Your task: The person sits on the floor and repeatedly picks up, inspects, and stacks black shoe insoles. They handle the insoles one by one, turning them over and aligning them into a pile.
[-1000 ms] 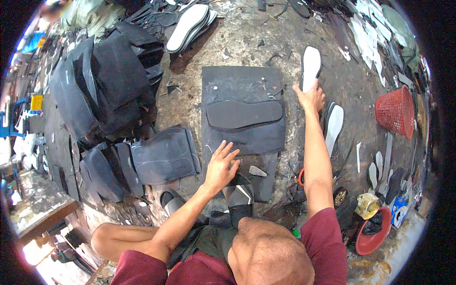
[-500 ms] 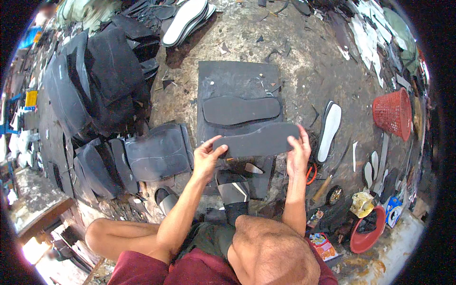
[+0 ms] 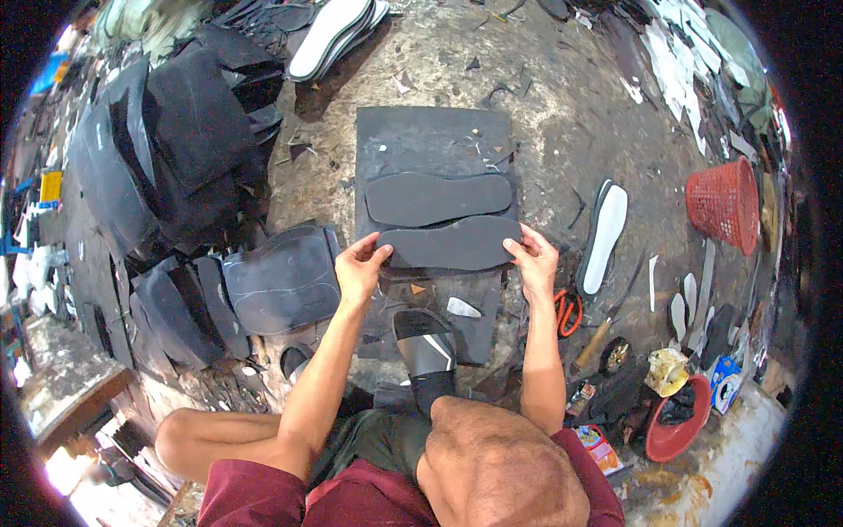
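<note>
Between my hands lies a dark grey shoe sole [image 3: 450,244], low over or on a black rubber sheet [image 3: 413,132]. My left hand [image 3: 362,263] pinches its left end between thumb and fingers. At the other end my right hand [image 3: 534,259] grips it the same way. Just beyond it, a second dark sole [image 3: 439,199] rests flat on the sheet, lying nearly parallel. Whether the held sole bears fully on the sheet, I cannot tell.
Black marked sheets [image 3: 281,281] and a big pile of them [image 3: 189,132] fill the left. White-topped soles [image 3: 329,39] are stacked far off. To the right are a white-topped sole [image 3: 606,237], orange-handled scissors [image 3: 569,314], a red basket [image 3: 722,206] and a red bowl [image 3: 680,430].
The held sole has gone from tilted to nearly level and come down beside the other sole on the sheet. Both hands keep their grip; the right one has moved slightly left.
</note>
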`<act>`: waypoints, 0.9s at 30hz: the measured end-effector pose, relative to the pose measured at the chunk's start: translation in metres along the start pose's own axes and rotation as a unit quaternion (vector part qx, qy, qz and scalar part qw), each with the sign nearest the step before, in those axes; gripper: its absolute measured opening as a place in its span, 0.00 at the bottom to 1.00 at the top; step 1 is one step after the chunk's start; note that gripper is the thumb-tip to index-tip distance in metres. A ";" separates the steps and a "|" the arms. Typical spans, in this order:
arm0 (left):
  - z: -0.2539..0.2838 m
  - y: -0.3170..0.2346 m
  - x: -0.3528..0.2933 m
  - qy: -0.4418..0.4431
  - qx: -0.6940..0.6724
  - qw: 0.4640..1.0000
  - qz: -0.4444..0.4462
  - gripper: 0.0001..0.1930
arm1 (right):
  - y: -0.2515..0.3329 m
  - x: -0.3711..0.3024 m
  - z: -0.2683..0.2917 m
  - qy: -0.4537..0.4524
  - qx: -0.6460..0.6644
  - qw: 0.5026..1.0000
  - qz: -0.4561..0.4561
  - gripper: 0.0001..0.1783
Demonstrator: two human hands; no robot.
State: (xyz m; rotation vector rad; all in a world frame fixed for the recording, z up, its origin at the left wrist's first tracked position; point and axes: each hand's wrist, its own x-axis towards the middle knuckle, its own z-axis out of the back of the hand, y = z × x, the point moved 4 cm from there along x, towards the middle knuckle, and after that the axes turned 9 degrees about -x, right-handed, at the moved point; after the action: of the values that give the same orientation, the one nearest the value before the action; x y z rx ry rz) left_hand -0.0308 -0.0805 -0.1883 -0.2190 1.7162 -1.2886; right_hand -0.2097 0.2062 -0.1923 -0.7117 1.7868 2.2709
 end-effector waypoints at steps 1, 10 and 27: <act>0.001 0.003 0.002 0.001 -0.011 1.000 -0.004 0.22 | 0.000 0.000 -0.001 -0.001 -0.001 1.000 0.003 0.27; -0.001 0.013 0.008 -0.002 -0.012 1.000 -0.005 0.22 | -0.005 0.004 -0.001 -0.020 -0.043 0.999 0.027 0.26; -0.034 -0.080 -0.045 0.185 -0.521 0.833 0.041 0.23 | 0.209 -0.198 -0.100 0.377 -0.189 0.734 0.532 0.17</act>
State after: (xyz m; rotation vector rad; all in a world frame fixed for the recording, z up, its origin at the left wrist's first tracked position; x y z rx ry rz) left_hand -0.0627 -0.0646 -0.0971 -0.5324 2.5991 -0.1935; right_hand -0.0966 0.0868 0.0638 -0.9004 2.5695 3.5403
